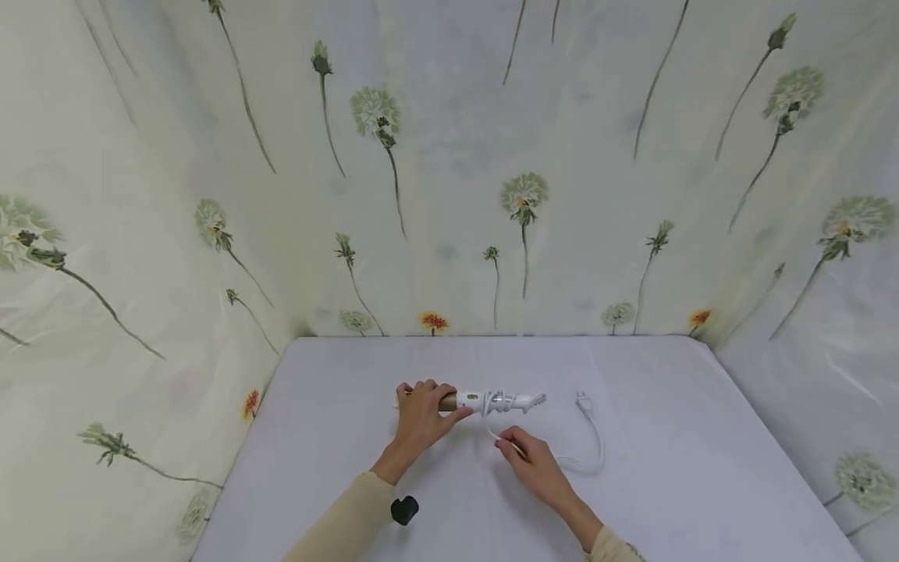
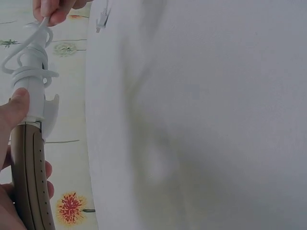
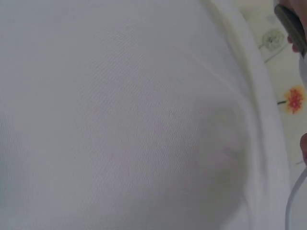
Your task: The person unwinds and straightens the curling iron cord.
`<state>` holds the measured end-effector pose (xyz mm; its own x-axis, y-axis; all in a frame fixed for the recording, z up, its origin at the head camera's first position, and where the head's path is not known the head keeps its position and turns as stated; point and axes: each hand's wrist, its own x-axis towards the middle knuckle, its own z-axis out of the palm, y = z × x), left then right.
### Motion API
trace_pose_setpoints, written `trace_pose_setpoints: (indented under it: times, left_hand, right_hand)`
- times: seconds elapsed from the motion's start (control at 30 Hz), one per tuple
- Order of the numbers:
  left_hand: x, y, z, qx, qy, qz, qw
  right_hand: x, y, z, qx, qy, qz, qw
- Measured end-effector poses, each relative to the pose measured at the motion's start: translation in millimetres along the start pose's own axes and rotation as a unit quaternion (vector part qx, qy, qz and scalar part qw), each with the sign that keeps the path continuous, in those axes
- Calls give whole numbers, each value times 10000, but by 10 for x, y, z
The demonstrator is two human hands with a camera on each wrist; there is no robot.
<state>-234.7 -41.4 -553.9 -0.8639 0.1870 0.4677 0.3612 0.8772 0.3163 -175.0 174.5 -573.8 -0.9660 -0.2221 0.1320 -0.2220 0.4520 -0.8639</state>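
Observation:
A hair styling iron with a white handle (image 1: 472,398) and a brown barrel (image 2: 29,172) is held up over the table, lying crosswise. My left hand (image 1: 421,414) grips it round the barrel, thumb along the white part. Several loops of white cord (image 2: 29,73) are wound round the handle. With thumb and fingers, my right hand (image 1: 537,468) pinches the cord just below and right of the handle. The cord's free end curves over the table to a two-prong plug (image 1: 584,401). In the right wrist view, only a fingertip (image 3: 304,147) of that hand shows.
A white cloth covers the table (image 1: 667,437). Behind and beside it hangs a curtain (image 1: 449,156) printed with dandelions. A small black object (image 1: 404,510) sits by the left sleeve (image 1: 344,519).

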Motion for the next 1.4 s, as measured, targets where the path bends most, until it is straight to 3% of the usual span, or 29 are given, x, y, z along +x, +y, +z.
trace_pose_setpoints:
  times: [0.23, 0.33, 0.53, 0.8, 1.03, 1.27, 1.4]
  left_hand:
    - [4, -37, 3, -8, -68, -156, 9999]
    - [-7, -21, 16, -57, -189, -240, 9995]
    - [-21, -4, 29, 114, -266, -285, 9992]
    - [-45, -16, 54, 89, -191, -305, 9993]
    - [-61, -23, 83, 247, -281, -319, 9988]
    - [-62, -25, 100, 323, -235, -339, 9986]
    - [-59, -38, 76, 323, -193, -341, 9987]
  right_hand:
    - [42, 23, -15, 43, 68, -340, 9994]
    - [13, 4, -31, -17, 180, -792, 9967]
    - [-12, -33, -34, -551, 314, -1982, 9781]
    - [24, -198, -101, -816, 487, -2689, 9585]
    - [115, -249, -206, -1332, 535, -2944, 9449]
    - [213, -294, -356, -1508, 697, -3381, 9263]
    - [271, -340, -432, -1579, 572, -3470, 9227]
